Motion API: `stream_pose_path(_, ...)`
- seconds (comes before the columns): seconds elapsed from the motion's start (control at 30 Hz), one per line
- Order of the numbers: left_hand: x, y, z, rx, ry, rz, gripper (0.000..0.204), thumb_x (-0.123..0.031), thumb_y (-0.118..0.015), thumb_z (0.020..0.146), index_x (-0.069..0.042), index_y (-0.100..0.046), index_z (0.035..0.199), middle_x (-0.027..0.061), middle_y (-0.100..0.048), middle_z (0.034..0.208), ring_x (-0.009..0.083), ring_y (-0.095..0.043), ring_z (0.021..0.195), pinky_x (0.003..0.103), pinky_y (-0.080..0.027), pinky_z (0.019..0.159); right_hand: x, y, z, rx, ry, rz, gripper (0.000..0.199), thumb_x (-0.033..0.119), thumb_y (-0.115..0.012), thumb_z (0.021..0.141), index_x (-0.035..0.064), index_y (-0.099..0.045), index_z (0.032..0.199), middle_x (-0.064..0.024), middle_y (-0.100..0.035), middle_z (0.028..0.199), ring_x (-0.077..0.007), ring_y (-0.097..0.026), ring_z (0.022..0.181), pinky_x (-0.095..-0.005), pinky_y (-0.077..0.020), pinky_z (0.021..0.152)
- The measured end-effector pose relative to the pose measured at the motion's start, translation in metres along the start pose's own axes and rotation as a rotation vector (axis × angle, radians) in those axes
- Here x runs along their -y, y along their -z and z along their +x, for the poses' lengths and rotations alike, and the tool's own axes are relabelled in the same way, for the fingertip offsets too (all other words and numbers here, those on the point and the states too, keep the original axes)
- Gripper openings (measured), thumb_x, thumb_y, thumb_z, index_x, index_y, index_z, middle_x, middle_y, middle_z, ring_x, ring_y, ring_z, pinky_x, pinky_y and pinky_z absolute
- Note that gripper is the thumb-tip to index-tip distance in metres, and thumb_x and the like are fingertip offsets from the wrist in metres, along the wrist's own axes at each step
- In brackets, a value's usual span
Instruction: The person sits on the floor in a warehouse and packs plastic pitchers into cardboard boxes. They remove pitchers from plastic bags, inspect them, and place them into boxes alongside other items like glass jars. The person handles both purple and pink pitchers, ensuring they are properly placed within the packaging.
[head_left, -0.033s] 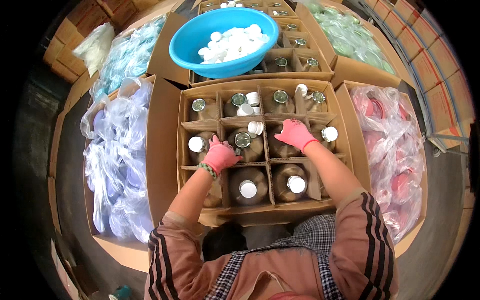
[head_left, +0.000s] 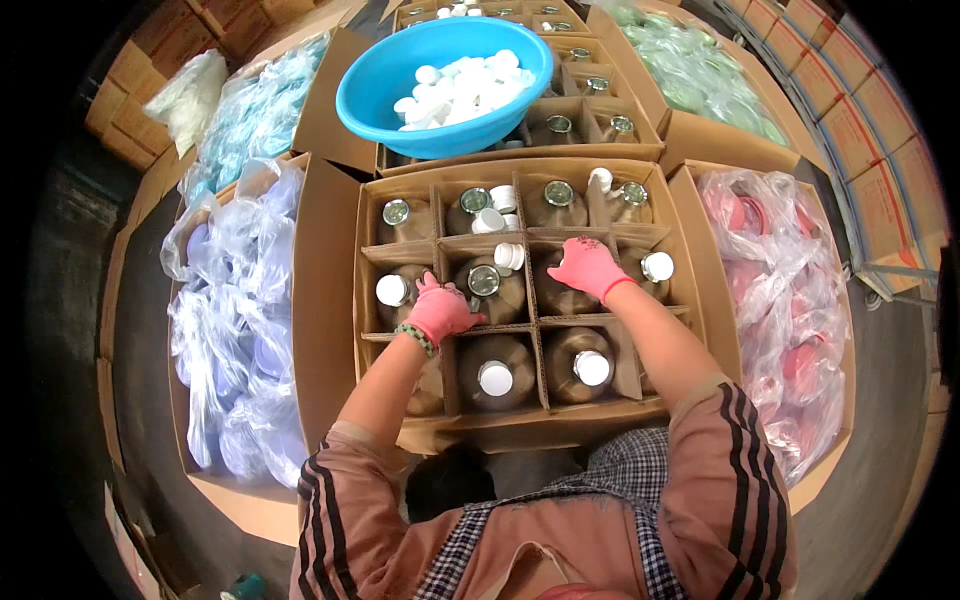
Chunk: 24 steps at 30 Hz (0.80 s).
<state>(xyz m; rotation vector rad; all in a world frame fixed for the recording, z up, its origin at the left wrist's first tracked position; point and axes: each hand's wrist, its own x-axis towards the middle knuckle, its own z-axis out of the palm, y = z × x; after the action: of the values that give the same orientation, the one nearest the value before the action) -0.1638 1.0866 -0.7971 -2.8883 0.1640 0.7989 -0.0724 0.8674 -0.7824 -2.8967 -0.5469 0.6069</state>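
Observation:
An open cardboard box (head_left: pixel 375 350) with dividers holds large, wide glass bottles, one per cell. My left hand (head_left: pixel 441 308), in a pink glove, rests over a divider with its fingers apart, beside an uncapped bottle (head_left: pixel 484 281) in the middle row. To its left is a bottle with a white cap (head_left: pixel 392 290). My right hand (head_left: pixel 590 268), also pink-gloved, is bent with fingers closed over the mouth of another bottle (head_left: pixel 572 298); what lies under the fingers is hidden. Loose white caps (head_left: pixel 509 257) sit between the bottle necks. Two front bottles (head_left: pixel 592 368) wear white caps.
A blue basin (head_left: pixel 362 118) of white caps stands on another box of bottles behind. Boxes of bagged purple items (head_left: pixel 235 330) flank me at left, bagged pink items (head_left: pixel 790 320) at right. Bagged green items (head_left: pixel 700 70) and stacked cartons (head_left: pixel 860 130) are farther right.

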Motion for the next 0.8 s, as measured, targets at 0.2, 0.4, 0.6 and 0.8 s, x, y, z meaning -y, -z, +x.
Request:
stream_pose_path(0.2,0.002,0.009,-0.003,0.034,0.034,-0.124,0.065,-0.055,-0.055,0.066,-0.005,-0.054,0.107,0.0134,-0.050,0.112,0.0378,-0.041,0.102,0.043,-0.035,0.088,-0.001,-0.013,-0.009,-0.215,-0.024,0.059,0.045,0.044,-0.050,0.073,0.0019,-0.059,0.084,-0.0154,-0.060,0.084,-0.0269,-0.058,0.080,-0.0355,-0.0454,0.071)
stream_pose_path(0.4,0.005,0.022,-0.049,-0.622,0.000,-0.888,0.057,-0.036,-0.070,0.062,0.002,-0.050,0.099,0.0190,-0.055,0.093,0.0309,-0.054,0.084,0.037,-0.043,0.076,0.004,-0.015,-0.016,-0.452,0.001,-0.165,0.041,0.042,-0.049,0.076,0.0057,-0.050,0.095,-0.0146,-0.052,0.096,-0.0298,-0.051,0.086,-0.0397,-0.0415,0.074)
stream_pose_path(0.6,-0.011,0.026,-0.019,-0.756,0.010,-0.578,0.052,-0.035,-0.074,0.056,-0.002,-0.049,0.088,0.0193,-0.049,0.086,0.0353,-0.052,0.079,0.039,-0.045,0.069,0.061,-0.026,0.013,-0.261,0.425,-0.345,0.039,0.025,-0.055,0.071,0.0099,-0.050,0.107,-0.0138,-0.048,0.103,-0.0332,-0.041,0.101,-0.0446,-0.0329,0.087)
stream_pose_path(0.8,-0.032,0.016,0.012,-0.500,0.049,-0.320,0.077,-0.038,-0.068,0.062,-0.001,-0.033,0.120,0.0233,-0.044,0.107,0.0359,-0.050,0.091,0.041,-0.043,0.076,0.086,-0.049,0.048,-0.210,0.214,-0.565,0.031,0.022,-0.044,0.078,0.0129,-0.052,0.107,-0.0106,-0.047,0.108,-0.0328,-0.038,0.107,-0.0481,-0.0308,0.087)
